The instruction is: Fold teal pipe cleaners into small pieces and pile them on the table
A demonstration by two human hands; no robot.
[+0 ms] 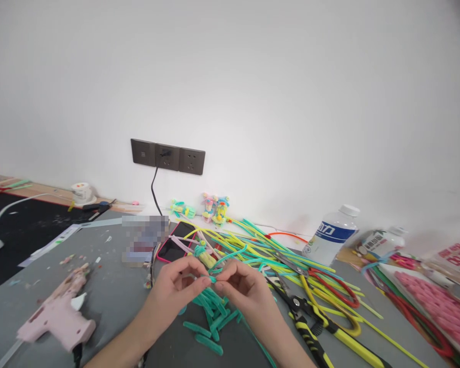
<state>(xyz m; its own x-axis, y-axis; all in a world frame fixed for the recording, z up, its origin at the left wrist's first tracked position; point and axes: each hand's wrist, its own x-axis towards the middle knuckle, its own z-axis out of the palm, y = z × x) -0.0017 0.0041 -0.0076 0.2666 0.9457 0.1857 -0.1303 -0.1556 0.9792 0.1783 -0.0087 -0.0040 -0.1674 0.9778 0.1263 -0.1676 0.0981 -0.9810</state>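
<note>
My left hand (182,286) and my right hand (245,289) meet fingertip to fingertip over the grey table. Both pinch a short teal pipe cleaner piece (213,279), mostly covered by the fingers. Below them lies a loose pile of cut teal pipe cleaner pieces (210,312). Just behind the fingers is a small yellow-green and teal pipe cleaner figure (204,255) with pale lilac strands. A longer teal strand curves up between the hands and the bundle behind.
At left lies a pink glue gun (57,317). Yellow-handled pliers (302,312), red-and-yellow-handled scissors (301,271) and long yellow-green pipe cleaners (249,240) spread to the right. A white bottle (331,235) stands by the wall. A phone (176,243) and finished figures (215,208) sit behind.
</note>
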